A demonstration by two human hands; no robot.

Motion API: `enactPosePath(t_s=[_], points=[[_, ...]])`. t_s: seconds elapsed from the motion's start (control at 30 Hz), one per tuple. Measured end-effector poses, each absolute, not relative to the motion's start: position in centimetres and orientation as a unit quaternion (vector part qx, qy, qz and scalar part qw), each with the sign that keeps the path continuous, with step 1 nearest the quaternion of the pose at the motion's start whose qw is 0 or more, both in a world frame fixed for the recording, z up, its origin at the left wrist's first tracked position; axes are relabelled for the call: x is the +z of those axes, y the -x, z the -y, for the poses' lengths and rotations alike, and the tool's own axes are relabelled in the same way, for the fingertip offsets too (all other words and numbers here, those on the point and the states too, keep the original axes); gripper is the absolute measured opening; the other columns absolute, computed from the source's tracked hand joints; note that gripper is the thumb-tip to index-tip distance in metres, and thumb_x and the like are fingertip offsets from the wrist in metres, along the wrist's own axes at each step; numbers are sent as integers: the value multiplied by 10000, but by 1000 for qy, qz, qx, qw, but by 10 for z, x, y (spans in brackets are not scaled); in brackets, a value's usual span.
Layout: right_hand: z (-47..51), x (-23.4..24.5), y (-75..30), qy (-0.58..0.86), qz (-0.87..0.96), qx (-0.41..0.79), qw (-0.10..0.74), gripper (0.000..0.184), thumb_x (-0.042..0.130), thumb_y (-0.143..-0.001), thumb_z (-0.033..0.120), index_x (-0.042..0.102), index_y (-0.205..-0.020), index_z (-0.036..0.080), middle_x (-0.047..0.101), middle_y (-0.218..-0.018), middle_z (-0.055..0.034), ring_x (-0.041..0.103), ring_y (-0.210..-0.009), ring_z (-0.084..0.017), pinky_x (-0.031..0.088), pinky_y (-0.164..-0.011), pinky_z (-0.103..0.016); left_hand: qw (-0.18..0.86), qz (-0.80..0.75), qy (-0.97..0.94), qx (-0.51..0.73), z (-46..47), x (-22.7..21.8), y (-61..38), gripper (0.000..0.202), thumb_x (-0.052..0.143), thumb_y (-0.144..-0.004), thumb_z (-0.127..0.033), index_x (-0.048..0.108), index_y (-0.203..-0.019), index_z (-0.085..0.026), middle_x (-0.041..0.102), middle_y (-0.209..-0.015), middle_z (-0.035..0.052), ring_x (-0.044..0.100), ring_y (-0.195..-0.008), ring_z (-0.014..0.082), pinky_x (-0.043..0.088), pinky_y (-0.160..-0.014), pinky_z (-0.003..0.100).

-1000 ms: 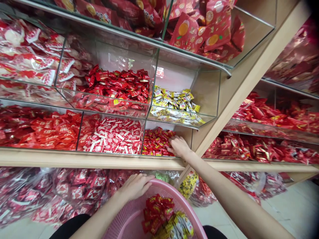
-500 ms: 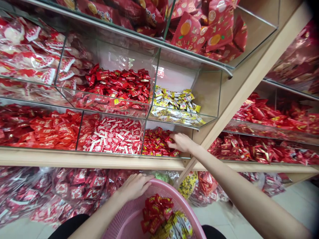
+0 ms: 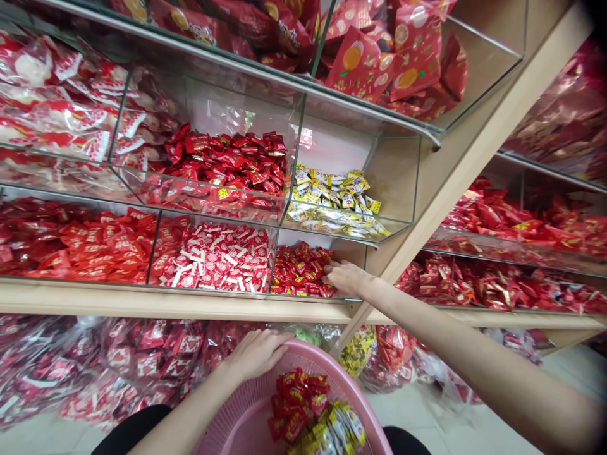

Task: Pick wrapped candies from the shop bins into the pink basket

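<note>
My left hand (image 3: pixel 260 354) is closed over the rim of a pink plastic basket (image 3: pixel 348 373), its fingers together on the far edge. Inside the basket lie a pile of red-wrapped candies (image 3: pixel 298 401) and a pile of yellow-and-white-wrapped candies (image 3: pixel 336 430). My right hand (image 3: pixel 348 278) reaches into the lower right bin, at the right side of its small red-wrapped candies (image 3: pixel 301 268). Its fingers are curled down; their tips and whatever they hold are hidden. Just left is a bin of red-and-white candies (image 3: pixel 222 256).
Above my right hand, clear dividers hold a bin of yellow-and-white candies (image 3: pixel 332 189) and one of red candies (image 3: pixel 232 164). A slanted wooden post (image 3: pixel 455 170) stands right of the bins. Plastic bags of sweets (image 3: pixel 147 354) lie below the wooden shelf edge (image 3: pixel 180 303).
My right hand has dropped slightly within the bin, and its fingers have curled further. My left hand and the basket stay in place.
</note>
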State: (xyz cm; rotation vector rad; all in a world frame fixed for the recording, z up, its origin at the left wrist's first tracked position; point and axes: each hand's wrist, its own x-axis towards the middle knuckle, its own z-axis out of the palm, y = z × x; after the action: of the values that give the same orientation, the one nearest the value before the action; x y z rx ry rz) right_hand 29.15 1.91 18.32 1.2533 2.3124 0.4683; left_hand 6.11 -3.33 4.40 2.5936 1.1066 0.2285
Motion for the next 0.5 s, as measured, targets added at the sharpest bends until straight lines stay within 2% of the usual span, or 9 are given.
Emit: enactPosePath(t_s=[0.27, 0.5], points=[[-19, 174, -299, -446, -844, 193, 226, 201, 514, -811, 140, 678, -922, 175, 617, -1069, -120, 570, -1012, -225, 426, -755, -296, 155, -382, -907, 79, 34, 44, -61, 433, 260, -926, -411, 450, -1299, -302, 633, -1136, 72, 595, -1007, 262, 460, -841, 382], [-21, 183, -304, -464, -845, 161, 210, 206, 605, -761, 252, 670, -936, 165, 621, -1032, -111, 582, -979, -227, 424, -753, -278, 144, -379, -911, 71, 35, 49, -63, 428, 254, -931, -398, 450, -1295, -293, 645, -1105, 73, 610, -982, 265, 472, -817, 382]])
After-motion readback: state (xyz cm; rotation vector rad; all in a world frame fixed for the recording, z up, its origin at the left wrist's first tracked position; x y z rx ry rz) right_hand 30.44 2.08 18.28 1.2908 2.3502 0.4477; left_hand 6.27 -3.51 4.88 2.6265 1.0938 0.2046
